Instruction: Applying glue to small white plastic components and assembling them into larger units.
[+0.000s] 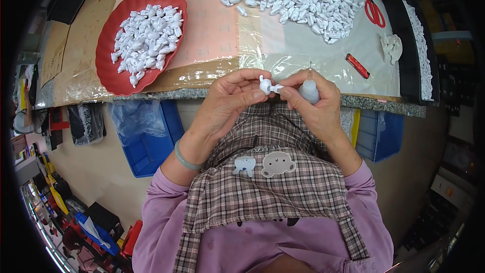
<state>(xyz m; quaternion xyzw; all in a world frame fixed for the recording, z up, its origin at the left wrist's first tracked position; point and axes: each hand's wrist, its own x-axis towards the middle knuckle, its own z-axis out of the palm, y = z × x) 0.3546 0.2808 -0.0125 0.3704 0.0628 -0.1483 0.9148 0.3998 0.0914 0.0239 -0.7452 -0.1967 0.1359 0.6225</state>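
Close to the table's front edge, my left hand pinches a small white plastic figure head with ears. A narrow white piece meets its side, gripped between the thumb and finger of my right hand. Whether the two parts are joined or only touching, I cannot tell. Tucked in the same right hand is a translucent squeeze bottle, its thin needle tip pointing away from me. On the left, a red scalloped plate carries a pile of similar white heads.
A large heap of small white parts covers the table's back right. Red-handled scissors, crumpled white tissue and a small red stick-shaped item lie at right. Blue bins stand below the table edge on both sides.
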